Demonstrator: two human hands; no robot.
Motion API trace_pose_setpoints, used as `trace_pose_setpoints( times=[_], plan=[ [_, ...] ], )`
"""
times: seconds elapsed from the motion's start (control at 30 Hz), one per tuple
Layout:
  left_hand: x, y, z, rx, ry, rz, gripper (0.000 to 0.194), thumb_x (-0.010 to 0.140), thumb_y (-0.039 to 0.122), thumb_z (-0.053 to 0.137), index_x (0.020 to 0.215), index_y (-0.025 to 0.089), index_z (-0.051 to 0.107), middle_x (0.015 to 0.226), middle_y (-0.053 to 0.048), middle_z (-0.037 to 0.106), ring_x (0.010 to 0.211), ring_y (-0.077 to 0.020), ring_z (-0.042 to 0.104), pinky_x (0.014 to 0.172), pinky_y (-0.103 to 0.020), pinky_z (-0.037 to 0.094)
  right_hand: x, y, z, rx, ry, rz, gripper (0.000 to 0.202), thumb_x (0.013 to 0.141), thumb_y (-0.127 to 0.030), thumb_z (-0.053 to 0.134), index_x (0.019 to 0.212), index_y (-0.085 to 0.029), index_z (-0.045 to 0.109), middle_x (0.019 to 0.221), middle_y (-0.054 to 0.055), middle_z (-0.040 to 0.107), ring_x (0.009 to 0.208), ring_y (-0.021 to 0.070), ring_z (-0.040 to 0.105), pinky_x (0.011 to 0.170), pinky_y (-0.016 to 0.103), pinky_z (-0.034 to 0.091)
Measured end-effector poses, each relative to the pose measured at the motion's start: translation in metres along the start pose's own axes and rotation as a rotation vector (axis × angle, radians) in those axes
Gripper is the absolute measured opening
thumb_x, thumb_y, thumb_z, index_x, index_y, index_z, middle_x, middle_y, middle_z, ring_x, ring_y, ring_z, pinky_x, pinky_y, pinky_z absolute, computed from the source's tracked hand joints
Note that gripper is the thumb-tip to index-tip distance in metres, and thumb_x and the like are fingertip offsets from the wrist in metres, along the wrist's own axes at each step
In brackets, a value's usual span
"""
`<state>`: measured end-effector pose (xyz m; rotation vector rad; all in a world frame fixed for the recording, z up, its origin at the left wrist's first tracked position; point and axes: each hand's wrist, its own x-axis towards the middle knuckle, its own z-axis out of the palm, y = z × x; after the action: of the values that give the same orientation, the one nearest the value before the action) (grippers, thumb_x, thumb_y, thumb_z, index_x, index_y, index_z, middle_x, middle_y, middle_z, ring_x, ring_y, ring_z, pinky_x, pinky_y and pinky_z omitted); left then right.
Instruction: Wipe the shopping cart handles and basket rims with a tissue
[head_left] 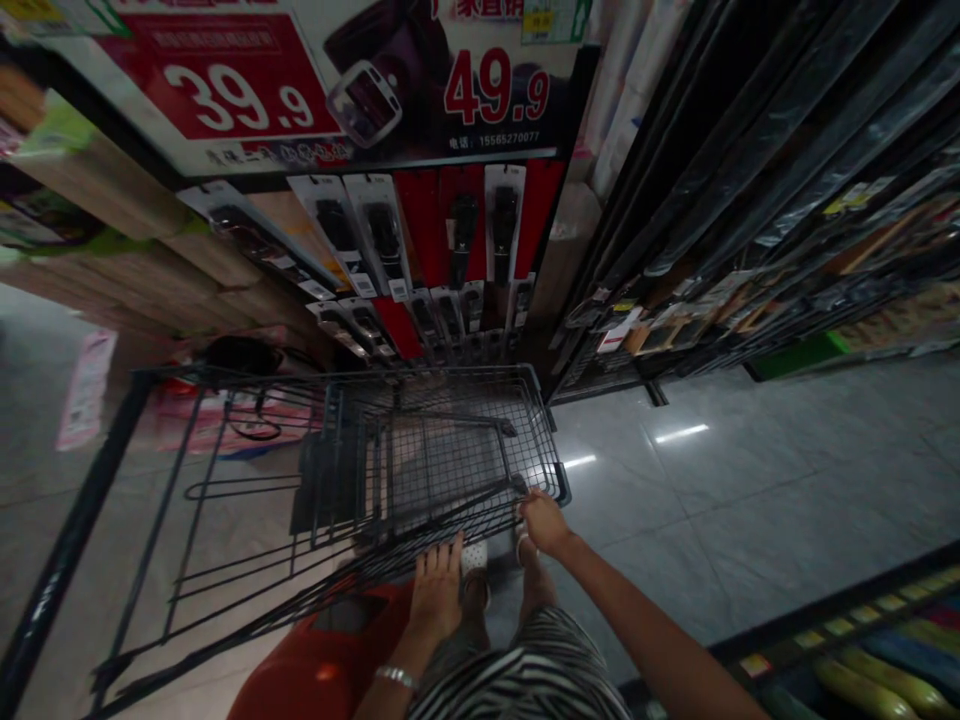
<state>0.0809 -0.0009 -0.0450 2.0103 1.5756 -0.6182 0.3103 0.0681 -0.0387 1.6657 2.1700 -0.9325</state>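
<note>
A dark wire shopping cart (pixel 450 455) stands sideways in front of me, its push handle to the left, and no goods can be made out in its basket. My right hand (pixel 544 520) is curled over the rim near the cart's front corner, fingers closed on the wire. Beside the near side of the cart, my left hand (pixel 439 590) has its fingers stretched out, their tips at the wire edge; whether they press on it I cannot tell. A bracelet (pixel 397 677) circles the left wrist. Just left of that hand is a large orange object (pixel 330 650), partly under the cart.
Packaged belts (pixel 382 230) hang on a rack beyond the cart, under a price sign (pixel 247 85). Dark long items (pixel 720 140) hang at the right. Tan boxes (pixel 127 190) are stacked at left. Grey floor tiles (pixel 720 500) extend right, toward a low shelf (pixel 847 625).
</note>
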Motion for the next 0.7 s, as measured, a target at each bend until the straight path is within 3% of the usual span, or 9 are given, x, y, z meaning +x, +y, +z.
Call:
trace_pose_setpoints(
  times=[0.17, 0.3, 0.5, 0.7],
  plan=[
    [0.002, 0.004, -0.001, 0.016, -0.002, -0.046, 0.058, 0.091, 0.042, 0.053, 0.142, 0.02, 0.036, 0.138, -0.011, 0.047, 0.129, -0.0282, 0.043, 0.111, -0.055, 0.029, -0.013, 0.047, -0.017, -0.055, 0.015, -0.008, 0.032, 0.094, -0.034, 0.059, 0.119, -0.016, 0.059, 0.123, 0.01, 0.06, 0.107, 0.022, 0.061, 0.091, 0.043, 0.053],
    [0.006, 0.006, 0.004, 0.04, -0.003, -0.075, 0.058, 0.09, 0.039, 0.055, 0.141, 0.021, 0.037, 0.136, -0.01, 0.049, 0.128, -0.0277, 0.044, 0.112, -0.055, 0.028, -0.025, 0.058, -0.015, -0.039, 0.048, 0.016, 0.03, 0.094, -0.034, 0.059, 0.119, -0.017, 0.059, 0.123, 0.009, 0.06, 0.108, 0.022, 0.061, 0.092, 0.044, 0.052],
    [0.01, 0.007, 0.012, 0.091, 0.01, -0.121, 0.056, 0.088, 0.036, 0.059, 0.138, 0.02, 0.041, 0.136, -0.01, 0.048, 0.128, -0.0277, 0.044, 0.112, -0.055, 0.029, -0.016, 0.03, 0.006, 0.068, 0.069, 0.154, 0.03, 0.093, -0.035, 0.06, 0.118, -0.017, 0.059, 0.122, 0.009, 0.061, 0.105, 0.0209, 0.062, 0.089, 0.042, 0.053],
    [0.01, 0.009, 0.013, 0.117, 0.05, -0.145, 0.057, 0.089, 0.035, 0.057, 0.14, 0.02, 0.039, 0.133, -0.01, 0.05, 0.124, -0.0269, 0.046, 0.11, -0.054, 0.03, -0.004, -0.016, 0.026, 0.211, 0.046, 0.048, 0.03, 0.093, -0.035, 0.06, 0.117, -0.017, 0.06, 0.118, 0.007, 0.062, 0.102, 0.0201, 0.063, 0.086, 0.04, 0.055]
  ],
)
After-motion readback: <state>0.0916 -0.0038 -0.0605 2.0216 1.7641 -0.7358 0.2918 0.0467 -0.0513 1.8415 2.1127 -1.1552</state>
